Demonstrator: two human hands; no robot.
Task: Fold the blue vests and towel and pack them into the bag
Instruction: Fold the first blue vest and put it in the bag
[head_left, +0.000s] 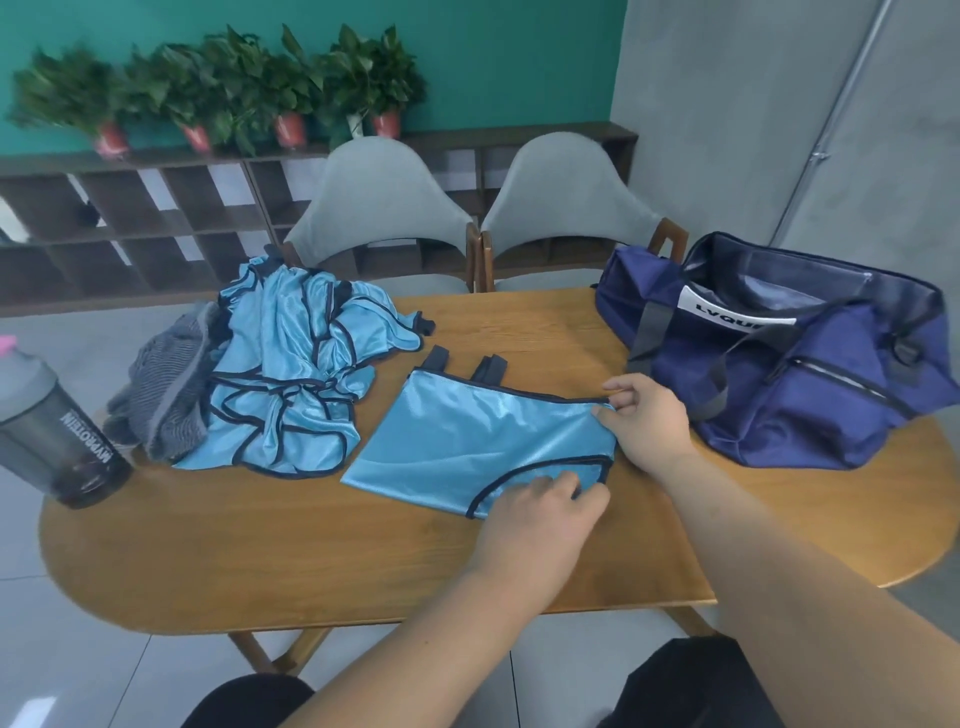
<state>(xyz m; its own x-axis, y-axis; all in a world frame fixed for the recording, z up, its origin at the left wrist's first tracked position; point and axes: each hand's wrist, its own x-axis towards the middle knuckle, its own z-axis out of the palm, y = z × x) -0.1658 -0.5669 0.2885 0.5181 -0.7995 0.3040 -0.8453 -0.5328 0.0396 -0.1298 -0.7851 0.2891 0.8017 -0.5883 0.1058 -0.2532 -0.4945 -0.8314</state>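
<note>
A light blue vest (467, 436) with dark trim lies folded flat in the middle of the wooden table (260, 561). My left hand (540, 514) pinches its near right corner. My right hand (644, 415) pinches its far right corner. A heap of several crumpled blue vests (291, 374) sits at the left. A grey striped towel (166, 384) lies bunched against that heap. The navy duffel bag (810, 384) stands open at the right end of the table.
A dark shaker bottle (57, 426) stands at the table's left edge. Two grey chairs (379, 208) are pushed in at the far side. Behind them, a low shelf carries potted plants (218, 88).
</note>
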